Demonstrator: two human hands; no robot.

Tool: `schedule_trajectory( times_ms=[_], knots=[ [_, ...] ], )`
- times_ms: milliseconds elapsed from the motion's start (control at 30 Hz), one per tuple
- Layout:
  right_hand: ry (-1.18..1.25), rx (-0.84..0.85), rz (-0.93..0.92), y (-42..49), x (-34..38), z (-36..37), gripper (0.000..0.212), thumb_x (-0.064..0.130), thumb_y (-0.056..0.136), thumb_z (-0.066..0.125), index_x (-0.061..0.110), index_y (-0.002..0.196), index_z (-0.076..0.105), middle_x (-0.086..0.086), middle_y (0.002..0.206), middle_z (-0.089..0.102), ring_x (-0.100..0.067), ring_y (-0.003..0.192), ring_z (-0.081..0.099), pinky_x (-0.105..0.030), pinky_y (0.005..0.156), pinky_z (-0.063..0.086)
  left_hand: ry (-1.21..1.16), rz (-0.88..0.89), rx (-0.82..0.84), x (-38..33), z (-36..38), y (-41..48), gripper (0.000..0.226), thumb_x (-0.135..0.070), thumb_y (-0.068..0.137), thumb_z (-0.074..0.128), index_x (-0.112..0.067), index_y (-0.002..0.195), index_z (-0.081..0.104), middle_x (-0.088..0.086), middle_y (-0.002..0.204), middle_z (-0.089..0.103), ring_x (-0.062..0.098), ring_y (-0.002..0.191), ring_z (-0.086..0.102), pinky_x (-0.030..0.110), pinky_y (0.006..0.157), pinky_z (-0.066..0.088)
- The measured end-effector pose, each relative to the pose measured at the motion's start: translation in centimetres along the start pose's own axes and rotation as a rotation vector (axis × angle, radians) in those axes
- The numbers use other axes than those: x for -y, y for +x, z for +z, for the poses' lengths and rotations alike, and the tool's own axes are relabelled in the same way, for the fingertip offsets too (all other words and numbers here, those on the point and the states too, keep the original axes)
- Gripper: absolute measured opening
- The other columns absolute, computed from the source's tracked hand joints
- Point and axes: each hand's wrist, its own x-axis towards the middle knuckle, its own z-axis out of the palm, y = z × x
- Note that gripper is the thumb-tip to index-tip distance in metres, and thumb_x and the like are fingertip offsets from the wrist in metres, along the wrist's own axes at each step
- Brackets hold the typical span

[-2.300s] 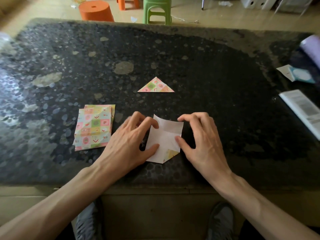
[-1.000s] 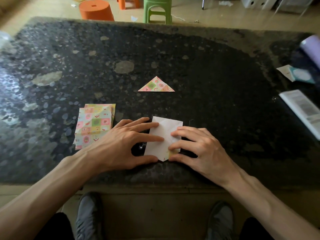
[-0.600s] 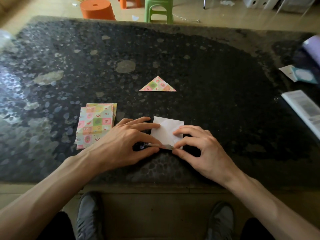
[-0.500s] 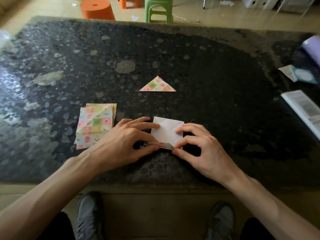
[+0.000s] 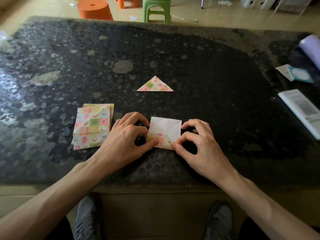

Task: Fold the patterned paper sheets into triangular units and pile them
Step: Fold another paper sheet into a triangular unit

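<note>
Paper sheet (image 5: pixel 165 125) is lying at six o'clock; left grip (image 5: pixel 124 137) and right grip (image 5: pixel 199 144) are pinching its turned-up patterned flap (image 5: pixel 161 138). Uneven pressing is risking a skewed crease.

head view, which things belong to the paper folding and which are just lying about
Job: half-folded sheet, stack of patterned sheets, finished triangle.
Lying about: printed booklet, teal packet, purple roll, orange stool, green stool.

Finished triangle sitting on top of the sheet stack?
No, the folded triangle lies alone on the table, apart from the stack of patterned sheets, which sits nearer and to the left.
</note>
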Motion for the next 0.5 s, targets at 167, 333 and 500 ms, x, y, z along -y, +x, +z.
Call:
schedule_trajectory(
  times_ms=[167, 333, 500],
  knots=[
    [0.0, -0.001, 0.022, 0.08, 0.16, 0.16, 0.02, 0.046, 0.089, 0.071, 0.027, 0.084, 0.072, 0.011, 0.126, 0.051, -0.005, 0.131, 0.039, -0.015, 0.104, 0.03, -0.006, -0.035, -0.015, 0.0, 0.03, -0.13, 0.044, -0.071, 0.084, 0.058, -0.031, 0.069, 0.066, -0.016, 0.115, 0.055, 0.008, 0.121, 0.047, 0.039, 0.094, 0.045],
    [-0.013, -0.006, 0.043, 0.14, 0.42, 0.23, 0.018, 0.045, 0.087, 0.073, 0.028, 0.082, 0.073, 0.012, 0.125, 0.051, -0.002, 0.128, 0.038, -0.012, 0.101, 0.029, 0.005, -0.052, -0.017, -0.07, 0.06, -0.18, 0.042, -0.072, 0.082, 0.058, -0.032, 0.07, 0.066, -0.015, 0.115, 0.056, 0.009, 0.121, 0.048, 0.038, 0.096, 0.044],
    [-0.032, -0.011, 0.062, 0.27, 0.61, 0.1, 0.017, 0.044, 0.085, 0.078, 0.03, 0.079, 0.073, 0.014, 0.123, 0.052, 0.002, 0.125, 0.038, -0.007, 0.095, 0.029, 0.025, -0.055, -0.029, -0.33, 0.09, -0.28, 0.036, -0.068, 0.082, 0.064, -0.034, 0.069, 0.061, -0.014, 0.114, 0.055, 0.01, 0.118, 0.049, 0.038, 0.096, 0.045]
  ],
)
